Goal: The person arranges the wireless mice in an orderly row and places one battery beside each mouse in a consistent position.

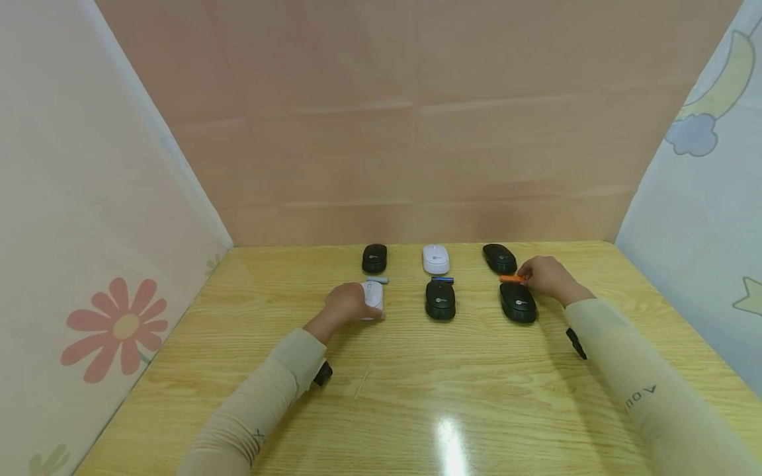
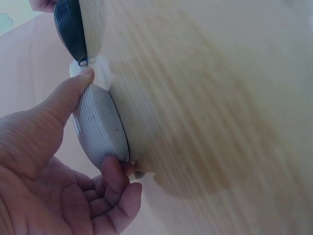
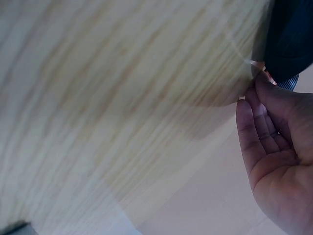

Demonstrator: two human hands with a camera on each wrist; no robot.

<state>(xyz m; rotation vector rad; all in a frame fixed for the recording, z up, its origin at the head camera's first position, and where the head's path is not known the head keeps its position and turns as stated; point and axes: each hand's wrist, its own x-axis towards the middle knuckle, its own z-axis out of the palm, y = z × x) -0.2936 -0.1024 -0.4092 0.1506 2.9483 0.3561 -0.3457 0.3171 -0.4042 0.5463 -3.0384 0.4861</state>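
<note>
With thumb and fingers on opposite ends, my left hand (image 1: 347, 302) grips a white computer mouse (image 1: 373, 299) at the front left. Close up in the left wrist view, the mouse (image 2: 100, 122) shows its ribbed side, and the thumb (image 2: 73, 90) lies at one end. My right hand (image 1: 546, 275) pinches the right end of a small orange stick (image 1: 512, 279), which lies between two black mice: a rear one (image 1: 499, 258) and a front one (image 1: 518, 303). In the right wrist view, the right hand's fingers (image 3: 249, 129) mostly hide the stick.
A black mouse (image 1: 374, 258) stands behind the white one, with a light blue stick (image 1: 378, 280) between. In the middle column, a white mouse (image 1: 436, 259), a dark blue stick (image 1: 442, 279) and a black mouse (image 1: 440, 301) line up. Fabric walls surround the wooden table (image 1: 464, 377).
</note>
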